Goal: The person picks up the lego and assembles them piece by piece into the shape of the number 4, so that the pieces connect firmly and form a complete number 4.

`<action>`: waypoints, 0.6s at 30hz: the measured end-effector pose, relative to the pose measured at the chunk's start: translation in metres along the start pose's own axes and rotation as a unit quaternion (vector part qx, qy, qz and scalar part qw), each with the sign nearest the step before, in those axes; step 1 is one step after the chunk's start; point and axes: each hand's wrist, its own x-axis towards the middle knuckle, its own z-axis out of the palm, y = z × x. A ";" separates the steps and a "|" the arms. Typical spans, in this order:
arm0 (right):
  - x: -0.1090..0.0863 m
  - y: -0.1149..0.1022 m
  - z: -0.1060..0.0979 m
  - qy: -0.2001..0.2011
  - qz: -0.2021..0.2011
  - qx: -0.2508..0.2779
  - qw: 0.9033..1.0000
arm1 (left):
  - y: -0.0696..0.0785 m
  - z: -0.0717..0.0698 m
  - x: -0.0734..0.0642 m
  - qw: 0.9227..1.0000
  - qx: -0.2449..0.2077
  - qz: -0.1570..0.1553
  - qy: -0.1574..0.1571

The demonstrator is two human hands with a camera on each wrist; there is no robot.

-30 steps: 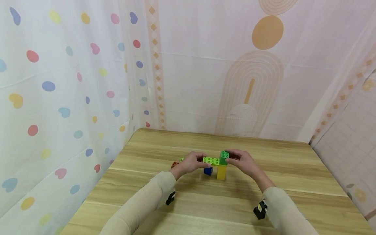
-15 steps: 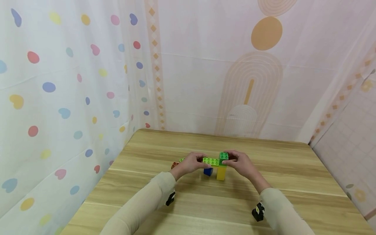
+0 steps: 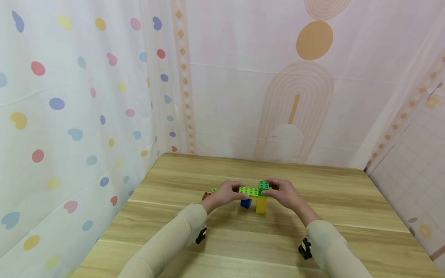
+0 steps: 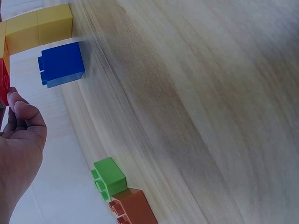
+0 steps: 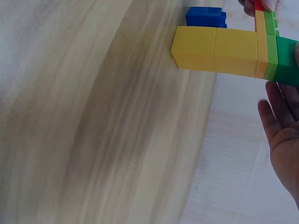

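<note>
My left hand (image 3: 226,195) pinches the left end of a lime-green plate brick (image 3: 248,191), with a red brick (image 4: 4,81) under that end by the fingertips. The plate's right end lies over a thin orange brick (image 5: 261,51) atop a tower of two yellow bricks (image 5: 215,48). A dark green brick (image 3: 264,184) sits on the plate above the tower. My right hand (image 3: 286,195) holds this green brick between thumb and fingers, the thumb across its front. Beneath the raised plate, a blue brick (image 4: 63,64) stands on the table, left of the tower.
On the wooden table (image 3: 222,247), left of the tower, a light green brick (image 4: 110,177) and a brown-orange brick (image 4: 136,207) lie side by side, partly behind my left hand in the head view. A patterned curtain (image 3: 229,96) hangs behind the table's far edge.
My right thumb has shifted left across the front of the dark green brick, which sits slightly farther left and straighter. My left hand keeps its grip at the plate's end.
</note>
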 end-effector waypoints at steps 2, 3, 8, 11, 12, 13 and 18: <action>0.001 0.000 0.001 -0.004 0.002 0.004 1.000 | -0.001 0.000 0.000 1.000 0.000 0.000 0.002; 0.001 0.000 0.001 -0.005 0.004 0.008 1.000 | -0.001 0.000 0.000 1.000 0.000 -0.001 0.002; 0.000 0.003 0.004 -0.002 0.003 0.032 0.999 | -0.001 0.000 -0.001 1.000 0.004 -0.001 0.004; -0.001 0.006 0.006 0.007 0.000 0.040 0.999 | 0.001 0.000 -0.001 1.000 0.005 -0.003 0.004; -0.001 0.007 0.007 0.009 -0.001 0.041 0.999 | 0.001 0.000 -0.002 1.000 0.004 -0.004 0.005; -0.001 0.007 0.007 0.012 0.000 0.041 0.999 | 0.001 0.001 -0.002 1.000 0.004 -0.004 0.005; -0.003 0.010 0.010 0.022 0.002 0.039 0.999 | 0.003 0.001 -0.002 1.000 0.006 -0.003 0.006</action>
